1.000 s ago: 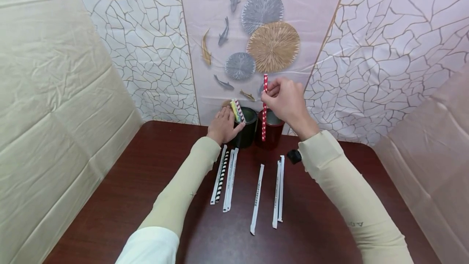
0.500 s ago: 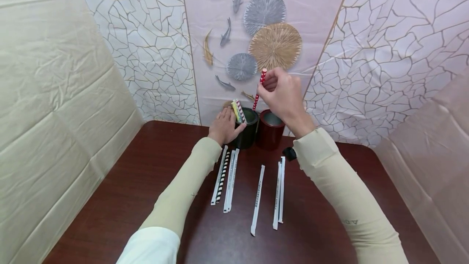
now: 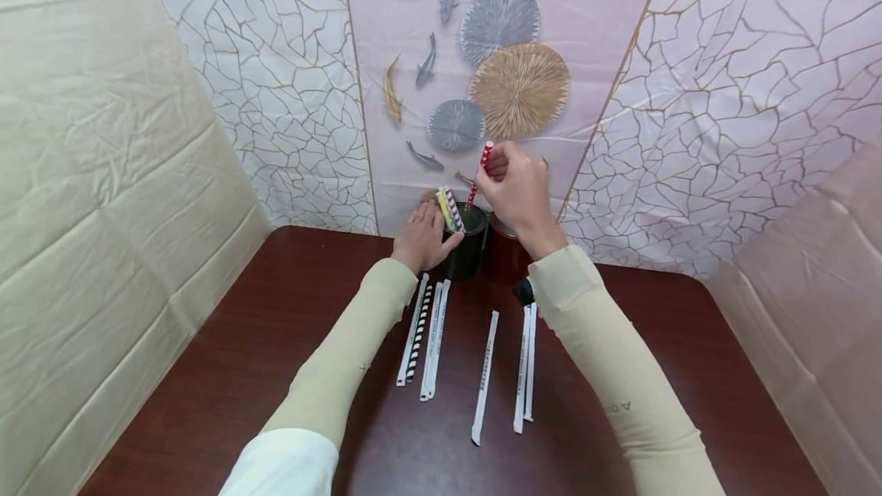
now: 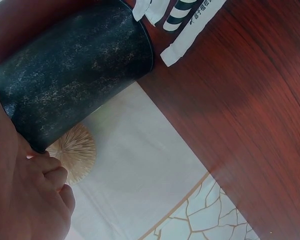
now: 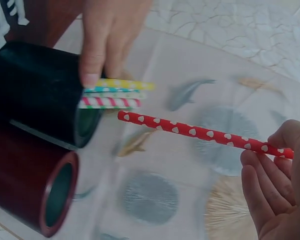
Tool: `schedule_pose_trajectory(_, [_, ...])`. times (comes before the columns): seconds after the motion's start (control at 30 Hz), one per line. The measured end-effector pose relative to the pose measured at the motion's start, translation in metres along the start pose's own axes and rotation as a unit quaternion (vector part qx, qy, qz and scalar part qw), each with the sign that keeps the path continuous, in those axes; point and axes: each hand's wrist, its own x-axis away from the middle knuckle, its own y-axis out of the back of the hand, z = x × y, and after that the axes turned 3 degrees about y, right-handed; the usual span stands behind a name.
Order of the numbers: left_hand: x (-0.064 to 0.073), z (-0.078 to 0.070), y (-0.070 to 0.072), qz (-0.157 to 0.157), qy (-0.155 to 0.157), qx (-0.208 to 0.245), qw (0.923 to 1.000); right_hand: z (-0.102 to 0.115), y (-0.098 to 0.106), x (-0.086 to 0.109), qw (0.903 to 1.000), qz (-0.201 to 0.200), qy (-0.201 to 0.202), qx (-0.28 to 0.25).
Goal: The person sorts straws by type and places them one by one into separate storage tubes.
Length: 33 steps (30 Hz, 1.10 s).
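My left hand (image 3: 422, 236) grips the rim of a dark cup (image 3: 465, 257), its thumb and fingers at the mouth. Several patterned paper straws (image 5: 115, 95), yellow, blue and pink-striped among them, stand in that cup, leaning against the rim beside the left fingers. My right hand (image 3: 518, 186) pinches the upper end of a red paper straw (image 5: 190, 131) with white hearts. The straw slants over the dark cup's mouth, and in the right wrist view its lower tip is just outside the mouth. A dark red cup (image 5: 30, 185) stands against the dark one, partly behind the right hand in the head view.
On the brown table (image 3: 276, 343), white-wrapped straws (image 3: 432, 343) and a black-and-white striped straw (image 3: 419, 335) lie at the left. One wrapped straw (image 3: 485, 381) lies in the middle, with more wrapped straws (image 3: 521, 381) to its right. A patterned cloth (image 3: 455, 60) hangs behind the cups.
My right hand has moved left with the red straw, from above the red cup to above the dark cup. The straw has gone from upright to slanted. The left hand stays in place.
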Motion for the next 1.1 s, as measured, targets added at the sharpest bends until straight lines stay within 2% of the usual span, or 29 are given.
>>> schedule_pose_trajectory(0.23, [-0.003,0.0,-0.003,0.007,0.0,-0.005,1.0,-0.017,-0.019,0.006,0.9988,0.028,-0.039,0.01])
schedule_pose_trajectory(0.5, [-0.004,0.002,-0.003,-0.003,-0.003,-0.016,0.9999,-0.026,-0.026,0.004,0.998,0.043,-0.044,0.013])
schedule_pose_trajectory(0.67, [-0.003,0.002,-0.001,-0.002,-0.003,-0.009,0.9999,-0.021,-0.019,0.002,0.9976,0.051,-0.044,0.012])
schedule_pose_trajectory(0.9, [-0.001,0.002,0.002,0.003,0.004,-0.005,1.0,-0.007,-0.004,-0.001,0.9981,0.056,-0.018,0.017])
schedule_pose_trajectory(1.1, [0.0,0.0,0.001,0.003,0.001,-0.008,1.0,0.006,0.009,0.0,0.9955,0.082,-0.005,0.047])
